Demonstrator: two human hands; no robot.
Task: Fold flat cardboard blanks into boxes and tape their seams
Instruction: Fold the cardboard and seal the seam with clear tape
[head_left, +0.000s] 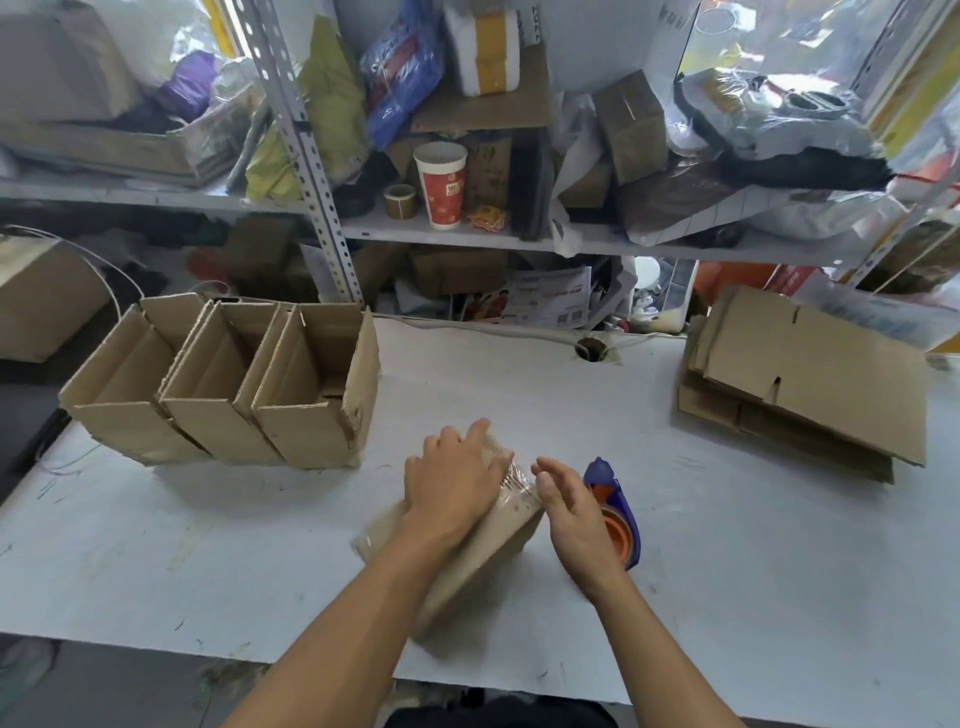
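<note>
Lay near the front-middle of the table: a small brown cardboard box, folded up, bottom face turned upward, long axis running from 7 o'clock near the body to 1 o'clock toward the shelving. Carried a strip of clear glossy tape across the far end, wrinkled where it wrapped over the edge.

Pressed flat on the top face from the 9 o'clock side: the left hand, fingers straight and spread, tips reaching the taped end, pinning the box down. Hovered at the 3 o'clock side: the right hand, fingers loosely extended and close together, tips just beside or perhaps touching the tape end; contact could not be told for certain. Held nothing.

Stood just behind the right hand, at 3 o'clock of the box: a blue and orange handheld tape dispenser, resting on the white scuffed tabletop, partly hidden by the palm. Nearer to the right hand than to the left, so probably a matter for the right hand should more tape be wanted.

Judged as the smoothing step: tape end lay at 1 o'clock from both hands, and rubbing it down looked to call for a stroke across the box's short axis.

Sat at 10 o'clock, well apart: 3 finished open brown cardboard boxes in a row. Lay at 2 o'clock, well apart: a stack of flat brown cardboard blanks.
</note>
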